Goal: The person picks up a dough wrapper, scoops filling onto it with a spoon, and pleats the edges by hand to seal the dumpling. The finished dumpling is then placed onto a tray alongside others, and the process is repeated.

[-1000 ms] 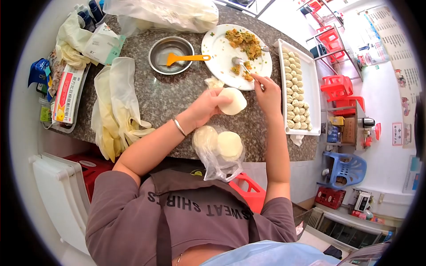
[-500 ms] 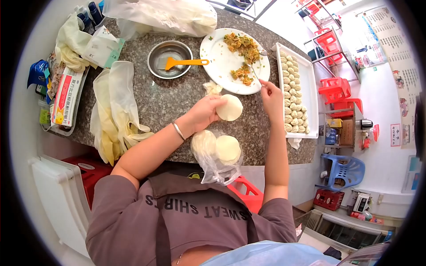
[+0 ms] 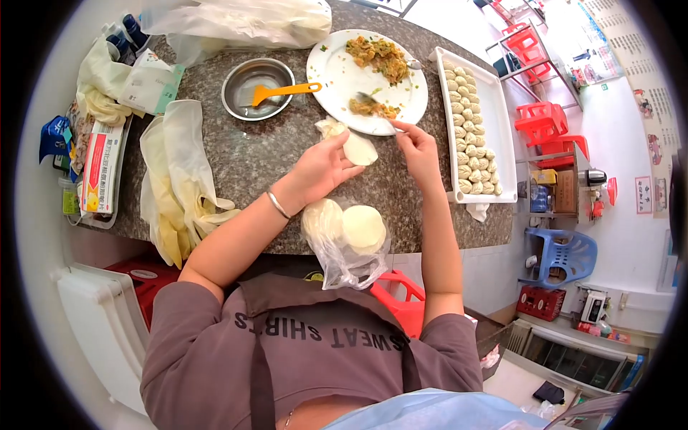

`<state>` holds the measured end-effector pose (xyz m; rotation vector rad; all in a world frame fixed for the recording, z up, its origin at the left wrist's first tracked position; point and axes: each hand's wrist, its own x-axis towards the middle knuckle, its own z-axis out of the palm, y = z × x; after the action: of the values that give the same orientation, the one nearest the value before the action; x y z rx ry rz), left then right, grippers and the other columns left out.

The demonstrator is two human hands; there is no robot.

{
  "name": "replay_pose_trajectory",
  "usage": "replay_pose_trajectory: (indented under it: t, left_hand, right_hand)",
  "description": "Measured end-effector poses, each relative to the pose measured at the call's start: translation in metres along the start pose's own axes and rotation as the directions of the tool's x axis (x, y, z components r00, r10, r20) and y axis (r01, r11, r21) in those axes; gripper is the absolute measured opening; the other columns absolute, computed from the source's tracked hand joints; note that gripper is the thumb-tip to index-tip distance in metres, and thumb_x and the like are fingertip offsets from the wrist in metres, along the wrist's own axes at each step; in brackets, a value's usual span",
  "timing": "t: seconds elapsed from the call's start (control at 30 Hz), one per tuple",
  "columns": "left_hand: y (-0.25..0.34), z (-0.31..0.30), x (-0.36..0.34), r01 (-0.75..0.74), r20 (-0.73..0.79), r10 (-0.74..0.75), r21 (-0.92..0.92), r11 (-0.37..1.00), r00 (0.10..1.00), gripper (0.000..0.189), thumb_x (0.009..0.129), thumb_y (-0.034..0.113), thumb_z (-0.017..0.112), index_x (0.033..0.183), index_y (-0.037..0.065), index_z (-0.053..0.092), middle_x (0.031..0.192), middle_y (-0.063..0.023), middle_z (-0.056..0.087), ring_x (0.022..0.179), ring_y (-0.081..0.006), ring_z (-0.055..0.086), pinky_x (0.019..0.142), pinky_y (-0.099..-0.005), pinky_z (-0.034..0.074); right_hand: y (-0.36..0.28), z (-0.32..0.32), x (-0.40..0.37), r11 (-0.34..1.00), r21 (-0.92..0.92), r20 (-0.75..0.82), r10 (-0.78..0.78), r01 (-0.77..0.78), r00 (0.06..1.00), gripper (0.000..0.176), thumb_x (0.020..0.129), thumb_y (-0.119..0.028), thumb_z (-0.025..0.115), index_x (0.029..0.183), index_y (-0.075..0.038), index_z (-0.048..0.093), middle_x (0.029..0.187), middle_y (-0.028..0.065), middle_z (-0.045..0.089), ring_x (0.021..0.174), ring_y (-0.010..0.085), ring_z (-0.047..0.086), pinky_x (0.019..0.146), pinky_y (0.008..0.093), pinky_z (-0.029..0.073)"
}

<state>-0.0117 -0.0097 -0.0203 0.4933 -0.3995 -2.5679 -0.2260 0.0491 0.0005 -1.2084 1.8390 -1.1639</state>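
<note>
My left hand (image 3: 320, 170) holds a round dough wrapper (image 3: 361, 150), tilted, between thumb and fingers. Pinched in my right hand (image 3: 418, 152) is the handle end of a thin metal spoon (image 3: 367, 99), whose head lies in the smaller heap of filling (image 3: 387, 112). That heap and a larger heap of orange-green filling (image 3: 380, 59) are on a white oval plate (image 3: 326, 70). Nearer my body, a stack of round wrappers (image 3: 363, 228) sits on a clear plastic bag (image 3: 344, 269).
Right of the plate is a white tray (image 3: 504, 129) with rows of pleated dumplings (image 3: 469, 118). A metal bowl (image 3: 229, 97) with an orange-handled brush (image 3: 290, 90) stands at the plate's left. Pale gloves (image 3: 186, 168), boxes (image 3: 104, 168) and a large plastic bag (image 3: 236, 21) lie further left and back.
My left hand has moved slightly up and left, tilting the wrapper. My right hand has shifted left, and the spoon's head has moved into the smaller filling heap.
</note>
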Motion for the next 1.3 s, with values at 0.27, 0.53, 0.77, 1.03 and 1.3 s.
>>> replay_pose_trajectory:
  t: [0.27, 0.53, 0.77, 1.03, 1.3]
  left_hand:
    - [0.001, 0.010, -0.002, -0.076, 0.016, 0.078, -0.118, 0.990, 0.997, 0.048, 0.104, 0.031, 0.040, 0.141, 0.002, 0.033, 0.138, -0.0131, 0.047, 0.128, -0.0266, 0.048, 0.106, -0.0395, 0.042]
    - [-0.001, 0.010, -0.002, -0.129, 0.095, 0.144, -0.149, 0.980, 0.985, 0.051, 0.103, 0.031, 0.043, 0.143, 0.002, 0.029, 0.143, -0.0132, 0.043, 0.134, -0.0276, 0.042, 0.108, -0.0410, 0.040]
    - [-0.003, 0.009, -0.002, -0.124, 0.074, 0.138, -0.170, 0.978, 0.988, 0.051, 0.103, 0.031, 0.044, 0.142, 0.003, 0.031, 0.143, -0.0125, 0.043, 0.134, -0.0267, 0.042, 0.110, -0.0416, 0.038]
    - [-0.005, 0.009, -0.003, -0.123, 0.110, 0.142, -0.164, 0.979, 0.984, 0.048, 0.103, 0.031, 0.042, 0.143, 0.005, 0.032, 0.144, -0.0111, 0.043, 0.132, -0.0253, 0.044, 0.108, -0.0408, 0.038]
    - [-0.003, 0.012, -0.006, -0.114, 0.094, 0.132, -0.173, 0.978, 0.987, 0.049, 0.103, 0.031, 0.042, 0.143, 0.004, 0.032, 0.143, -0.0126, 0.043, 0.133, -0.0267, 0.043, 0.109, -0.0422, 0.038]
  right_hand:
    - [-0.017, -0.020, -0.038, 0.991, -0.123, 0.041, 0.052, -0.046, 0.998, 0.024, 0.090, -0.005, 0.059, 0.111, -0.004, 0.071, 0.065, -0.0055, 0.053, 0.058, 0.0017, 0.041, 0.052, 0.0198, 0.034]
    - [-0.006, -0.021, -0.060, 0.998, 0.022, -0.009, -0.057, 0.058, 0.998, 0.029, 0.092, -0.002, 0.056, 0.118, -0.003, 0.067, 0.071, -0.0070, 0.050, 0.060, 0.0009, 0.039, 0.051, 0.0186, 0.031]
    - [0.008, -0.017, -0.056, 0.998, -0.059, -0.162, 0.006, -0.016, 0.987, 0.029, 0.094, -0.005, 0.054, 0.120, -0.002, 0.065, 0.069, -0.0072, 0.049, 0.059, 0.0005, 0.037, 0.050, 0.0187, 0.029]
    - [0.003, 0.007, -0.077, 0.996, 0.093, -0.109, 0.020, -0.010, 0.994, 0.029, 0.095, -0.004, 0.053, 0.121, -0.002, 0.064, 0.071, -0.0074, 0.050, 0.060, 0.0010, 0.039, 0.052, 0.0184, 0.031]
    - [0.003, 0.008, -0.055, 0.998, 0.063, -0.112, -0.002, 0.009, 0.994, 0.031, 0.093, -0.004, 0.053, 0.122, -0.002, 0.063, 0.069, -0.0067, 0.049, 0.059, 0.0018, 0.040, 0.052, 0.0197, 0.032]
